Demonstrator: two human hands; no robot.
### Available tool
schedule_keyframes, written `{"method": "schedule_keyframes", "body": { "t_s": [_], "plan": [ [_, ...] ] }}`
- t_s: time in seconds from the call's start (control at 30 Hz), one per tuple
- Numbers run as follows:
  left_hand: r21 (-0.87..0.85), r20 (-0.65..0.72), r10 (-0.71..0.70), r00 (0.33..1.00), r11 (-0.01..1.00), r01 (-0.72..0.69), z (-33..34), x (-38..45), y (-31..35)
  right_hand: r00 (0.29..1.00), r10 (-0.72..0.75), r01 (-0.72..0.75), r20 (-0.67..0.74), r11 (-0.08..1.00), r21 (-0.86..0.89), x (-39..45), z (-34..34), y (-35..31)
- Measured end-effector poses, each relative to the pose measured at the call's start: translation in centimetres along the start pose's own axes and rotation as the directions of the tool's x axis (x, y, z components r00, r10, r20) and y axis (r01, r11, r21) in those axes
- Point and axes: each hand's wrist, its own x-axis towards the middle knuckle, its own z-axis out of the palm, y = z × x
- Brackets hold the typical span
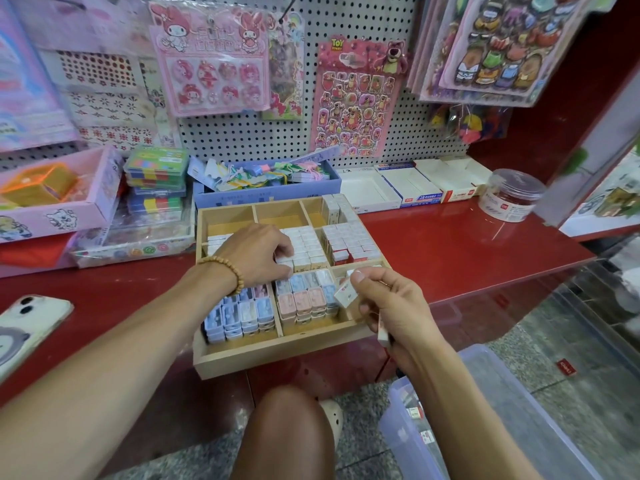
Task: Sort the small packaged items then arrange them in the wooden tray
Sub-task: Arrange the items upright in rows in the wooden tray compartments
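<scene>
My right hand (391, 306) pinches a small white eraser pack (346, 294) just above the wooden tray's (277, 351) near-right compartment, while beyond it my left hand (258, 258) curls its fingertips onto the white packs (304, 247) in the middle compartment.

The tray (277, 355) is light brown wood on a red shelf (450, 251). Inside it sit white, blue and pink boxes (301, 299).

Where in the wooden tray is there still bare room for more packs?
In the wooden tray, the back-row compartments are bare, and floor shows before the pink packs. The middle row under the left hand is crowded; right hand holds a white pack.
</scene>
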Motion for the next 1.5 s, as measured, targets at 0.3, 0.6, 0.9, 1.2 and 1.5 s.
{"method": "schedule_keyframes", "body": {
  "t_s": [0.3,0.6,0.9,1.2,1.5],
  "plan": [
    [-0.822,-0.014,-0.140,0.990,0.566,0.068,-0.7,-5.3,4.7,0.999,-0.032,0.034,-0.037,0.998,0.047,-0.4,2.7,-0.7],
    [-0.911,-0.023,-0.237,0.971,0.405,0.077,-1.4,-3.3,5.7,0.975,-0.003,0.021,-0.221,0.996,0.081,0.7,3.0,-2.5],
    [-0.660,-0.146,-0.186,0.972,0.750,0.045,-0.7,6.6,3.9,0.858,0.151,0.019,-0.491,0.946,0.324,8.5,-4.9,-4.9],
    [-0.230,-0.083,-0.055,0.995,0.973,0.034,2.1,14.9,3.2,0.873,0.128,-0.022,-0.471,0.974,0.224,13.5,-6.9,-3.9],
    [-0.146,-0.150,-0.053,0.987,0.989,0.031,4.4,16.4,3.6,0.925,0.047,0.028,-0.378,0.981,0.190,13.9,-7.6,-2.8]
  ]
}}
